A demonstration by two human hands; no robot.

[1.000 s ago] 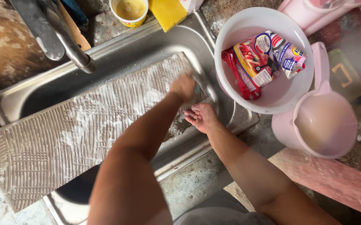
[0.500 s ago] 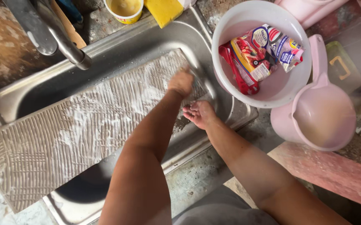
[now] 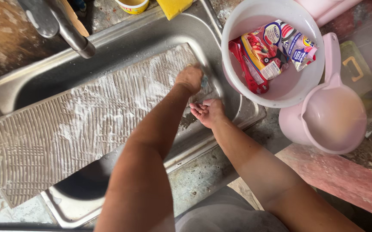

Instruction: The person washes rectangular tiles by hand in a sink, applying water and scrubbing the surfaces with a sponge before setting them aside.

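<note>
I am watching the left grip (image 3: 189, 78) closing on a small scrubber, pressing the soapy ribbed mat (image 3: 78, 124), whose long axis is running from eight to two o'clock across the sink (image 3: 143, 41), while the right grip (image 3: 209, 112) is resting open at its four o'clock.

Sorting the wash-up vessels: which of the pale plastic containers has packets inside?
The round white basin beside the sink; colourful packets lie inside, while the pink handled jug holds none.

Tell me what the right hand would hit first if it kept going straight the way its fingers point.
Probably the left hand, scrubbing the soapy ribbed mat. The right hand has its fingers aimed up-left toward it; depth is unclear, so it might meet the mat's edge instead.
</note>
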